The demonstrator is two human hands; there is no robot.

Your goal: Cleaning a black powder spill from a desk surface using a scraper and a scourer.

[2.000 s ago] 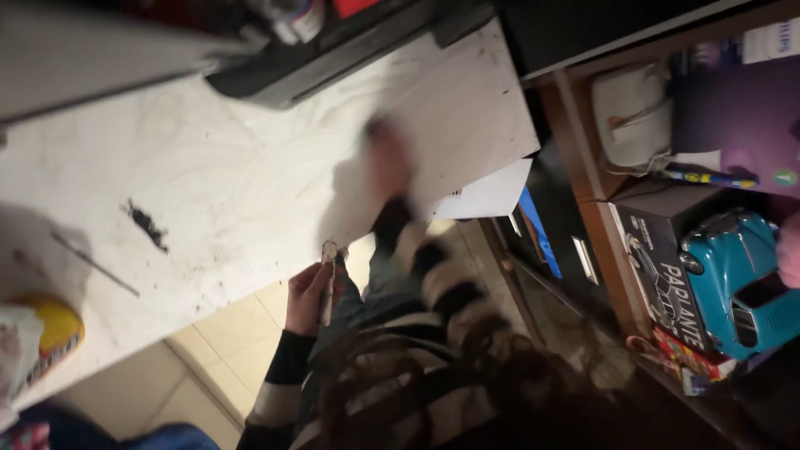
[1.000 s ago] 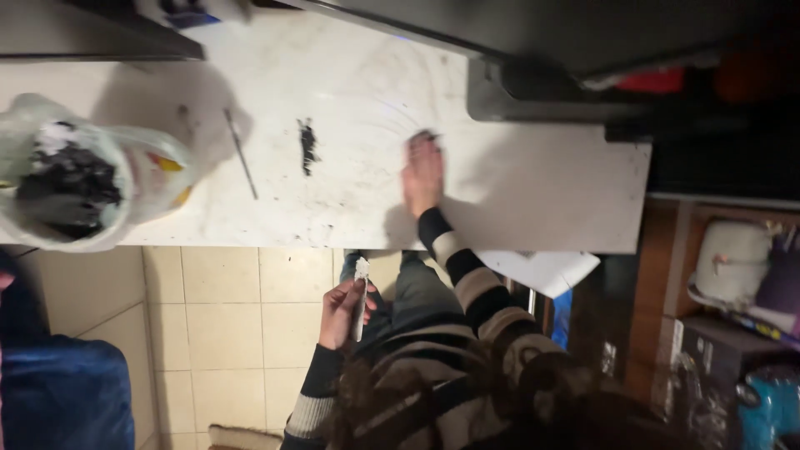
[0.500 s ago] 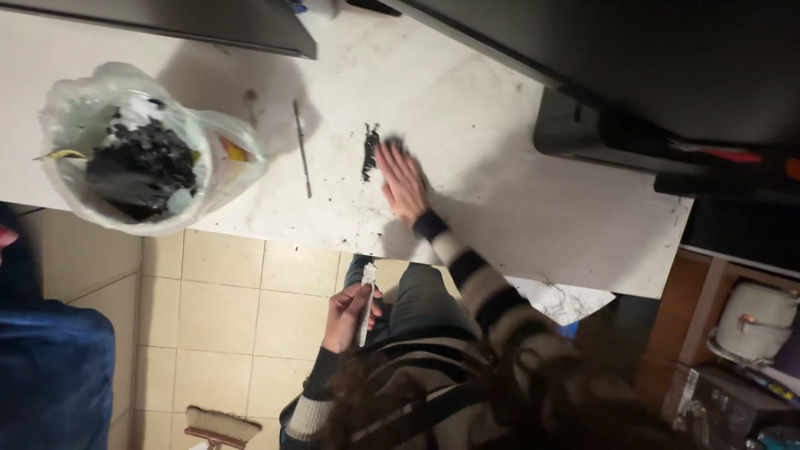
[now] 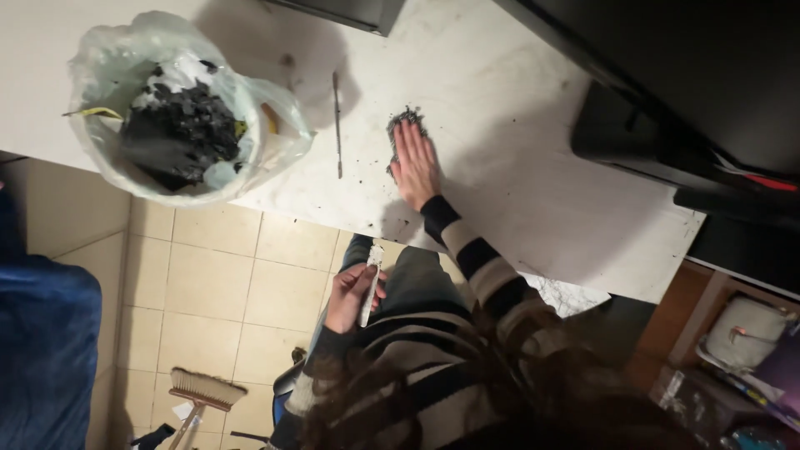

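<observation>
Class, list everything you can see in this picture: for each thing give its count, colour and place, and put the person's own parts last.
white tabletop: one, white, speckled, across the top.
pile of dark crumbs: one, black, on the tabletop at the right hand's fingertips.
thin metal rod: one, grey, on the tabletop left of the pile.
clear plastic bag of dark waste: one, pale with black contents, at the tabletop's left edge.
straw hand broom: one, tan, on the tiled floor, lower left.
blue fabric: one, far left.
black device: one, upper right.
right hand: flat on the tabletop.
left hand: below the table edge, holding a small white brush.
</observation>
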